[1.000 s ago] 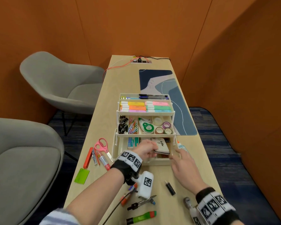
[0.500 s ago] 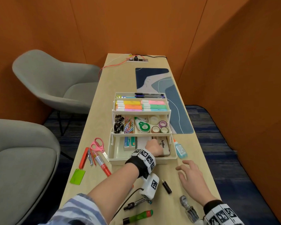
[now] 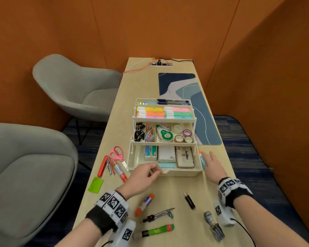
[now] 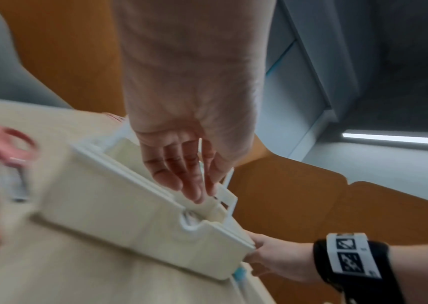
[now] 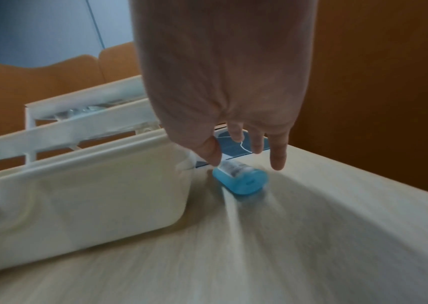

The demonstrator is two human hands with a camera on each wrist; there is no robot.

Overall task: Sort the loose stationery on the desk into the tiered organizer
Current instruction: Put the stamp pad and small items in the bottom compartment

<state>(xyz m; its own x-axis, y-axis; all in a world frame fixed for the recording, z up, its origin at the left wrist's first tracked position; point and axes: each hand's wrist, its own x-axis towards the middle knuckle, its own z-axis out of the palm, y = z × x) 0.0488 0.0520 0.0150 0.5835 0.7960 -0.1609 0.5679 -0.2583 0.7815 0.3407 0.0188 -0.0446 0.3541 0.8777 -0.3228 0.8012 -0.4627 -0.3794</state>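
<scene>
My left hand [image 3: 144, 172] is hovering empty, fingers relaxed, over the organizer's [image 3: 182, 172] front rim; right hand [image 3: 213, 165], fingers spread, is touching the blue glue bottle [image 5: 241, 182].

Light: even and soft indoors, fairly bright; the head view shows no harsh glare on the desk [image 3: 112, 132].
Source: a bright ceiling strip light [image 4: 397, 139] shows far right in the left wrist view.
Shadows: faint and soft-edged under the organizer [image 3: 182, 172] and beneath the right hand [image 5: 223, 86] on the wood.
Head view: mostly sharp; the left hand [image 3: 143, 177] is slightly smeared.
Distortion: the wide lens bends the walls and the near chair [image 3: 25, 172] at the edges.
Left wrist view: the scissors [image 4: 5, 142] at far left are heavily blurred.
Right wrist view: streaky motion blur across the desk; the blue bottle [image 5: 241, 181] is soft.
</scene>
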